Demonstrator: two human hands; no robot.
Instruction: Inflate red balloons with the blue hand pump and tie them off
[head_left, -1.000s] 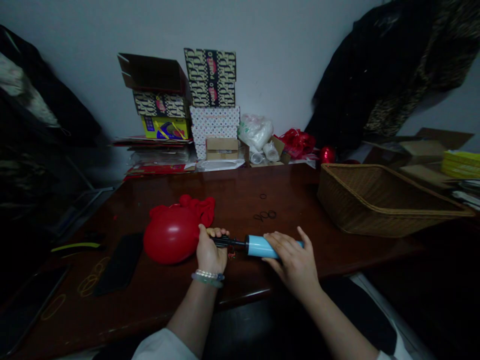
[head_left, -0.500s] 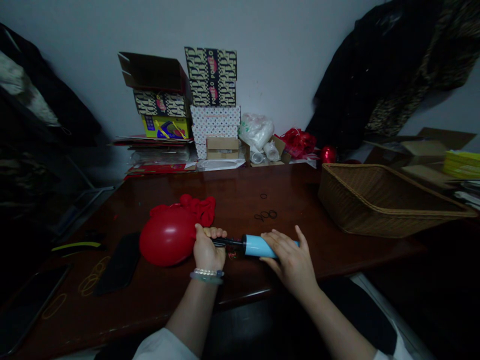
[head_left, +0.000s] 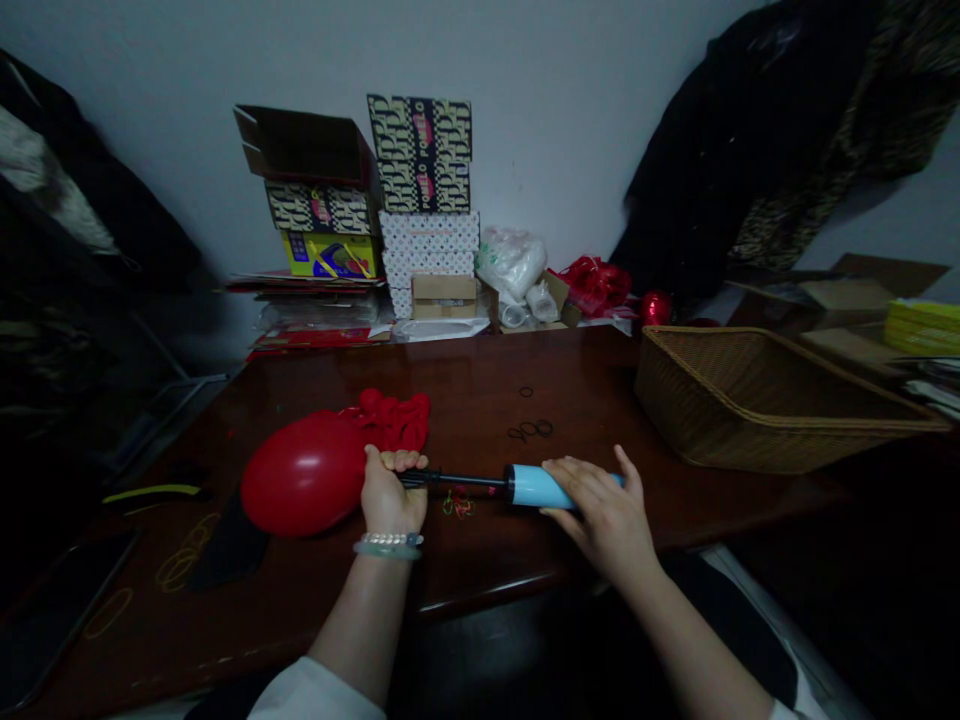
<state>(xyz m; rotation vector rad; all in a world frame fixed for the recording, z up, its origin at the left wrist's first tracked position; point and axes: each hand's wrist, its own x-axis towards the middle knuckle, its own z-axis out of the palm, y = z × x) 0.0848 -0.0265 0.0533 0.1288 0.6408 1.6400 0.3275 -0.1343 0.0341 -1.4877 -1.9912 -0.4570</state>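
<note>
A red balloon, partly inflated, sits at the end of a hand pump. My left hand is closed around the balloon's neck and the pump's black nozzle end. My right hand wraps over the light-blue barrel of the balloon pump, thumb below and one finger raised. Between the two hands a stretch of black rod shows. Behind the balloon lies a heap of uninflated red balloons. Small coloured rubber bands lie under the rod.
A wicker basket stands at the table's right. Dark rings lie mid-table. Yellow bands, a dark flat object and a phone-like slab are at left. Stacked boxes and a bagged bundle line the wall.
My hands have moved apart: the left one shifted left, the right one slightly right. More of the black rod shows, and the red balloon has moved left and looks longer.
</note>
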